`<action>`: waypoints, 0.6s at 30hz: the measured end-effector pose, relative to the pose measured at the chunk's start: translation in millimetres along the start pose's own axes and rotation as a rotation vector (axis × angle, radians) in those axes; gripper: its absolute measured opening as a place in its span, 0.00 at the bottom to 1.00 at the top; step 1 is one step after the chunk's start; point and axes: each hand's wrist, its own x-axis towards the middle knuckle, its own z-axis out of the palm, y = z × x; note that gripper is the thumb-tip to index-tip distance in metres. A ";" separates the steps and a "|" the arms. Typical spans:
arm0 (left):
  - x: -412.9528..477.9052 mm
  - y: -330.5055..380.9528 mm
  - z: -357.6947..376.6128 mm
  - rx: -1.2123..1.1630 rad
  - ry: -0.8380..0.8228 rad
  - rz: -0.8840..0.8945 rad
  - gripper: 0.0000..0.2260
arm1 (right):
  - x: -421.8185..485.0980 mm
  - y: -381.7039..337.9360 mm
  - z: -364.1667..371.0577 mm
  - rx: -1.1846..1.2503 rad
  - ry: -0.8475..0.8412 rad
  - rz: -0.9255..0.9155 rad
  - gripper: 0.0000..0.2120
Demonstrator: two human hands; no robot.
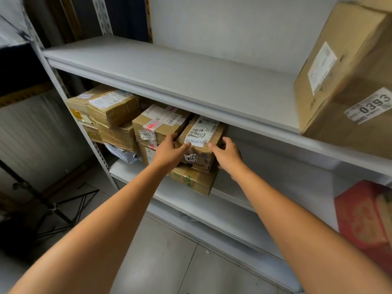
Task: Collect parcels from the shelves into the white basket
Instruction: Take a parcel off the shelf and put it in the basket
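the pick itself was in hand: both arms reached into the middle shelf (229, 197) for the top parcel (201, 132), which sat on a short stack at the right end of the row, near the shelf's front edge. the left hand (169, 150) pinched its left front corner, fingers tucked beside the 0403 box (157, 126). the right hand (229, 154) curled at the right corner; whether it had closed i couldn't tell. next, i'd say, a level pull outward, then the white basket, nowhere in view. the parcel was scuffed, taped brown cardboard with a scrawled white label.
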 end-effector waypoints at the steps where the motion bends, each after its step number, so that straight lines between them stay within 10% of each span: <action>1: 2.9 -1.0 0.2 0.004 -0.012 -0.005 0.30 | 1.9 -0.2 1.8 0.020 0.006 0.018 0.36; 18: 34.4 -16.1 -0.3 0.025 -0.159 0.024 0.39 | 5.7 -6.5 9.5 0.236 0.114 0.141 0.31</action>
